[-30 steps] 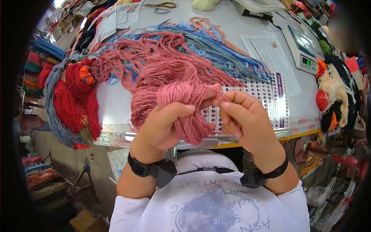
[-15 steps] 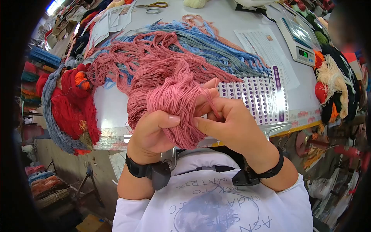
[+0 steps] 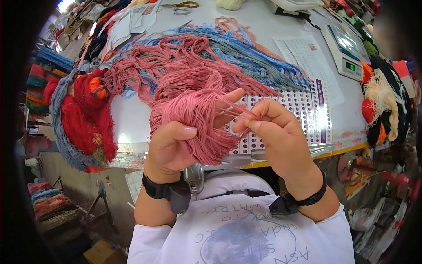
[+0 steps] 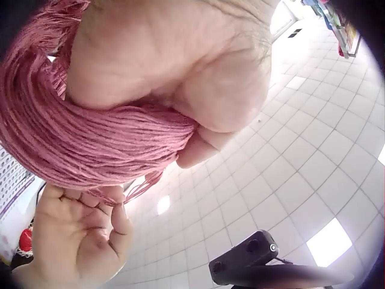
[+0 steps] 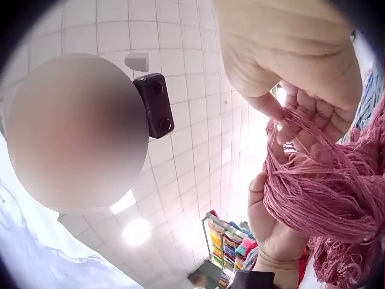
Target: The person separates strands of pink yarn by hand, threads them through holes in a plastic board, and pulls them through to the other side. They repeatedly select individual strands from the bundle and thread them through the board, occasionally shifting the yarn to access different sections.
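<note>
The left hand grips a thick pink yarn skein, its thumb lying over the front and its fingers behind and through the strands. To the right of it, the right hand pinches a few strands between thumb and fingertips, drawn out taut from the skein. In the left wrist view the skein loops round the left hand, with the right hand below. The right wrist view shows the right hand at the strands above the skein.
On the table, pink yarn and blue yarn lie spread over a perforated card. Red yarn hangs at the left edge. Scissors lie at the back, and a scale stands at the right.
The right hand, which was close against the skein half a second ago, has moved right with strands pinched and stretched. The left hand still holds the skein.
</note>
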The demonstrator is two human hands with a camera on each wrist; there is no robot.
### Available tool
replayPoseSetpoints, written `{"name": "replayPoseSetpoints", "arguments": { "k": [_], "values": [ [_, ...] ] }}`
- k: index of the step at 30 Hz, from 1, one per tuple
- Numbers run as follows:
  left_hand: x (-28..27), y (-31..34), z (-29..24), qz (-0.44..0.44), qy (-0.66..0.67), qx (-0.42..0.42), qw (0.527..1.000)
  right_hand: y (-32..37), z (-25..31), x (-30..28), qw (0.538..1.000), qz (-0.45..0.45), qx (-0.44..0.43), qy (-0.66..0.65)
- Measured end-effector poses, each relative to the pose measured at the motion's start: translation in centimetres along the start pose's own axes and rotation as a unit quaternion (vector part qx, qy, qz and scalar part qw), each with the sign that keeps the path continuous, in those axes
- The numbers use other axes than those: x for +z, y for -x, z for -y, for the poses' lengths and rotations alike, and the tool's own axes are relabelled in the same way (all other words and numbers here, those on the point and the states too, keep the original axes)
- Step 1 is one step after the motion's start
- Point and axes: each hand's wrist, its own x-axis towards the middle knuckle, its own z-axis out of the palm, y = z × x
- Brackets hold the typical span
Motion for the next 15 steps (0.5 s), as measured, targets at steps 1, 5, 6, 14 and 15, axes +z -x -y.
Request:
{"name": "replayPoseSetpoints", "arguments": {
  "k": [1,5,6,14,15],
  "values": [
    [-0.2,0.1,0.1,-0.002,-0.001,0.000,1.000,0.0,-0.1,0.0,0.999,0.016,0.002,-0.036],
    [-0.2,0.0,-0.1,0.009,-0.003,-0.027,1.000,0.3,0.9,1.3,0.995,-0.002,0.092,0.024],
    [-0.1,-0.1,-0.2,0.020,-0.024,-0.045,0.998,0.3,1.0,1.3,0.990,0.021,0.088,0.107],
    [0.1,-0.2,0.0,-0.005,-0.003,-0.021,1.000,0.2,0.8,0.9,0.961,0.048,0.086,0.258],
    [0.1,-0.2,-0.1,-0.003,0.002,-0.012,1.000,0.3,0.8,0.8,0.970,0.046,0.096,0.217]
  ]
}}
